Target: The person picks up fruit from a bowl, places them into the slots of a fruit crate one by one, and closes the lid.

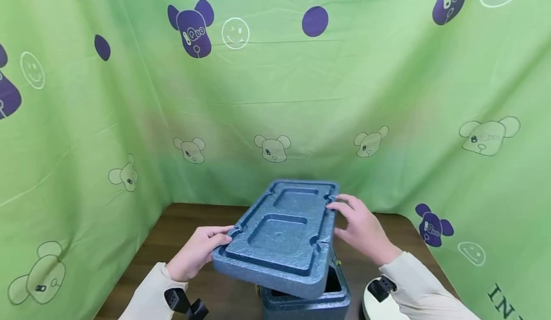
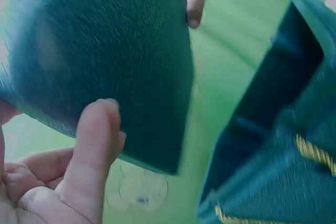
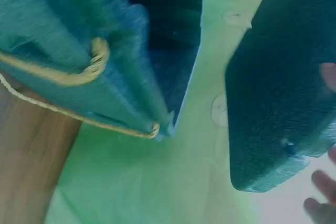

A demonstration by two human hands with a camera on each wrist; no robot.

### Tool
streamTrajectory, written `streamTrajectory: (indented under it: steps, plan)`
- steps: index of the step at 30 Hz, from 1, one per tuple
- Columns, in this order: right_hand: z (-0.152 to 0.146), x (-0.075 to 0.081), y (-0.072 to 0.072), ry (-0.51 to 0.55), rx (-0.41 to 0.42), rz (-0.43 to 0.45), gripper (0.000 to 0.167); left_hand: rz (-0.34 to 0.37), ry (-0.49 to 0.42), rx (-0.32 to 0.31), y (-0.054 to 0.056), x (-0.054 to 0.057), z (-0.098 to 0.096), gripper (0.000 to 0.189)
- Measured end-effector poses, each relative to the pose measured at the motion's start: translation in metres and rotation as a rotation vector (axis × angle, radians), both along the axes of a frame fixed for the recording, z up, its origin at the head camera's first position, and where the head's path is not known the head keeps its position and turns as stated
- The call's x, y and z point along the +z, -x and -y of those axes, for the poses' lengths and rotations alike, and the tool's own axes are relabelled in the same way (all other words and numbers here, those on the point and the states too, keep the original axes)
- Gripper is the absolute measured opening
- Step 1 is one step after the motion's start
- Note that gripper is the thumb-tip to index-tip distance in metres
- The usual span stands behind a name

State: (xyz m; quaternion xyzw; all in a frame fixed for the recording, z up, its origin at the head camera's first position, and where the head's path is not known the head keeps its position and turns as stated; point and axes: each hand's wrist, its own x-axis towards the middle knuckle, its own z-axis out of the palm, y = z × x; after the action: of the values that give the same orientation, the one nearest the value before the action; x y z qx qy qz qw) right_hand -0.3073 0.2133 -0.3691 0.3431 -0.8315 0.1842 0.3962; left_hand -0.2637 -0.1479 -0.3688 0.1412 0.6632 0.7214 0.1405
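Note:
A dark blue-grey foam lid [image 1: 277,236] with two recessed panels is held tilted above a matching foam box [image 1: 306,310]. My left hand [image 1: 195,253] grips the lid's near left edge, thumb on top. At the right edge, my right hand [image 1: 361,226] holds the lid with its fingers over the rim. The lid is apart from the box in both wrist views, and the box's dark inside shows, its contents too dark to make out. A yellow twisted cord [image 3: 63,74] runs along the box's side.
The box stands on a brown wooden table [image 1: 232,291]. A white round object [image 1: 383,305] lies by my right forearm, partly cut off by the frame. A green printed curtain [image 1: 275,81] encloses the table's back and sides.

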Motion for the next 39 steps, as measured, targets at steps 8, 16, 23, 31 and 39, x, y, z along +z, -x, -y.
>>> streamTrajectory:
  steps: [8, 16, 23, 31, 39]
  plan:
    - [-0.024, 0.01, -0.01, 0.279, 0.159, 0.139, 0.038, -0.248, -0.192, -0.087, 0.017, 0.009, -0.019, 0.04]
    - [-0.023, 0.009, -0.015, 0.541, 0.245, 0.539, 0.03, -0.554, 0.071, 0.044, 0.043, -0.025, -0.045, 0.061]
    - [-0.02, 0.006, -0.012, 0.5, 0.128, 0.544, 0.021, -0.461, 0.041, 0.253, 0.039, -0.029, -0.064, 0.042]
    - [-0.017, 0.01, -0.013, 0.194, 0.086, 0.564, 0.094, -0.4, -0.142, 0.308, 0.032, -0.018, -0.072, 0.043]
    - [-0.009, -0.009, -0.012, 0.413, 0.303, 0.853, 0.102, -0.294, -0.12, 0.396, 0.024, -0.021, -0.079, 0.041]
